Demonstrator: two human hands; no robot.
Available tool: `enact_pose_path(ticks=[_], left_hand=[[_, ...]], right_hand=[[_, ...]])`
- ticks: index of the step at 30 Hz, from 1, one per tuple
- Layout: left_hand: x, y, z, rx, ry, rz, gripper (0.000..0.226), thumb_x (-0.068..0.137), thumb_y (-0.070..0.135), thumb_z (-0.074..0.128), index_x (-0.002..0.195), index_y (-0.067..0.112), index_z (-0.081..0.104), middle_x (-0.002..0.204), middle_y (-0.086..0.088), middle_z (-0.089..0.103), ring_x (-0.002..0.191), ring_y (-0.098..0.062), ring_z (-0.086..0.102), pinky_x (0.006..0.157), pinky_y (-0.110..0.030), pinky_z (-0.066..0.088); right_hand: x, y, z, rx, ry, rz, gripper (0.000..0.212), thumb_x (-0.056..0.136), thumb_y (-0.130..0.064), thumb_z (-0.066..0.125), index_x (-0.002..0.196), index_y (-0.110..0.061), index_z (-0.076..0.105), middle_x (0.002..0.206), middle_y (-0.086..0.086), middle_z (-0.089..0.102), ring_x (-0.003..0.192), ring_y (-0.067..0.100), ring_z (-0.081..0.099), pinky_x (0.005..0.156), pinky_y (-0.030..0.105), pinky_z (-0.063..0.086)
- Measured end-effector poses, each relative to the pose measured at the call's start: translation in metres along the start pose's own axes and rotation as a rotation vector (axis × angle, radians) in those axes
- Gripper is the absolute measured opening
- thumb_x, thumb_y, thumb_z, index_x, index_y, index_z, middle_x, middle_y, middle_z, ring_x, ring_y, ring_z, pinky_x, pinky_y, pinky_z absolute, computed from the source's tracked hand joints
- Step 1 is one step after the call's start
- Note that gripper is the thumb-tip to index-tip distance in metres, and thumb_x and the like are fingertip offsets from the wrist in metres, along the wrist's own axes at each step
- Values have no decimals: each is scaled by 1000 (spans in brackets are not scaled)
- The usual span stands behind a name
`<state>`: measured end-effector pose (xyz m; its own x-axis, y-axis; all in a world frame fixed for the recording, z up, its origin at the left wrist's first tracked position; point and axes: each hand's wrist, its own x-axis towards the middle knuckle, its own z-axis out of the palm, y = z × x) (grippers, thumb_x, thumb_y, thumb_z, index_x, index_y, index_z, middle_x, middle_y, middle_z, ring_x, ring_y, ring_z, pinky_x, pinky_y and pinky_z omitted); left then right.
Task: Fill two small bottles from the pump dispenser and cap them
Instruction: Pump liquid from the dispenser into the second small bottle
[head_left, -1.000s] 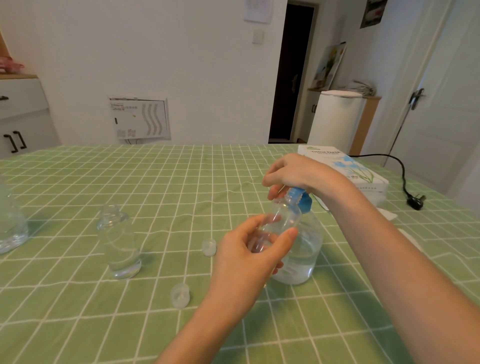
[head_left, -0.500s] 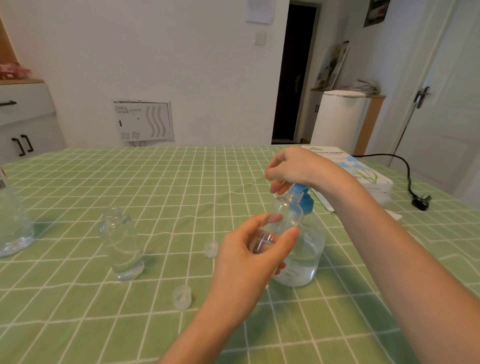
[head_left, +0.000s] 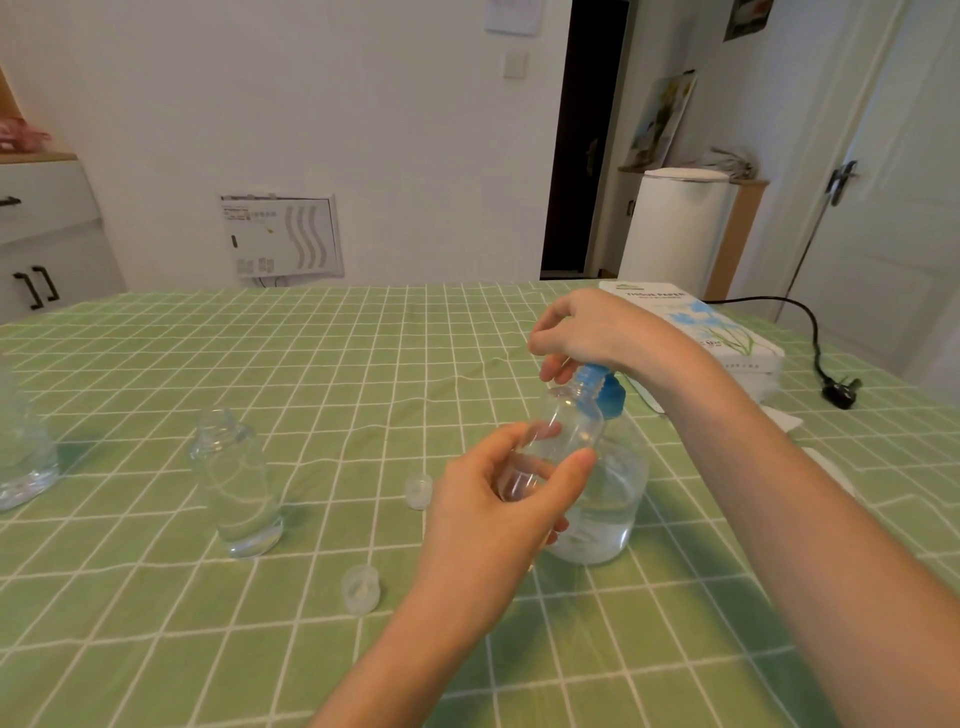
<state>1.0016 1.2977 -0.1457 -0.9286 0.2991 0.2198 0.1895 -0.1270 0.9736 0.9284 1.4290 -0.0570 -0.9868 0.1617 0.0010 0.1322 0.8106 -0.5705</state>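
Note:
My left hand grips a small clear bottle, tilted, its open mouth up against the blue pump head of the dispenser. The dispenser is a clear round jug with some liquid at the bottom. My right hand rests on top of the pump head with its fingers curled over it. A second small clear bottle stands upright and uncapped at the left. Two clear caps lie on the cloth: one cap by my left hand, the other cap nearer to me.
A green checked cloth covers the table. A tissue box lies at the back right, with a black cable and plug beyond it. Part of a clear container shows at the left edge.
The hands, small bottle and dispenser keep nearly the same pose. The view has shifted slightly.

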Motion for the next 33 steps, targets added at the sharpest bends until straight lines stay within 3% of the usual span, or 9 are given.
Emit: enact_pose_path(ticks=[4, 9, 15, 21, 25, 29, 33], left_hand=[[-1, 4, 0, -8, 2, 11, 41, 59, 47, 69, 98, 32, 66, 79, -9, 69, 52, -7, 60, 47, -12, 43], [-1, 4, -1, -18, 4, -4, 25, 72, 32, 72, 96, 30, 67, 77, -11, 69, 51, -8, 59, 45, -12, 43], [-1, 2, -1, -15, 9, -12, 24, 73, 30, 72, 97, 30, 67, 70, -1, 68, 49, -7, 58, 43, -12, 41], [0, 0, -1, 1, 18, -12, 27, 72, 31, 72, 99, 29, 66, 73, -4, 69, 49, -7, 58, 44, -13, 42], [-1, 3, -1, -5, 7, -8, 29, 73, 31, 72, 101, 29, 66, 75, -7, 70, 48, -6, 56, 44, -13, 41], [1, 3, 0, -14, 17, -4, 25, 73, 31, 72, 98, 31, 66, 79, -10, 69, 50, -8, 59, 45, -14, 44], [0, 3, 0, -16, 15, -1, 27, 73, 32, 72, 99, 30, 66, 79, -9, 69, 50, -8, 59, 45, -14, 43]], right_hand=[[1, -5, -6, -35, 21, -20, 22, 91, -19, 57, 109, -9, 64, 78, 1, 70, 100, 22, 67, 92, 40, 52], [0, -5, -4, -31, 0, -13, 22, 91, -18, 56, 110, -8, 64, 96, 8, 74, 102, 26, 67, 94, 42, 52], [-1, 0, 1, 10, -10, 3, 24, 91, -19, 57, 111, -9, 64, 104, 11, 72, 104, 28, 65, 97, 42, 50], [-2, 2, 4, 51, 4, 10, 23, 91, -19, 56, 111, -10, 63, 101, 10, 72, 104, 27, 65, 96, 42, 50], [-2, -2, -1, -16, 46, 2, 24, 91, -19, 56, 109, -7, 65, 95, 8, 74, 103, 26, 67, 85, 35, 52], [-3, -7, -5, -93, 121, -6, 36, 90, -16, 55, 121, 2, 61, 100, 14, 74, 110, 33, 62, 93, 45, 52], [-2, -5, -4, -71, 60, -7, 27, 91, -16, 55, 113, -5, 65, 96, 9, 75, 104, 28, 67, 92, 40, 53]])
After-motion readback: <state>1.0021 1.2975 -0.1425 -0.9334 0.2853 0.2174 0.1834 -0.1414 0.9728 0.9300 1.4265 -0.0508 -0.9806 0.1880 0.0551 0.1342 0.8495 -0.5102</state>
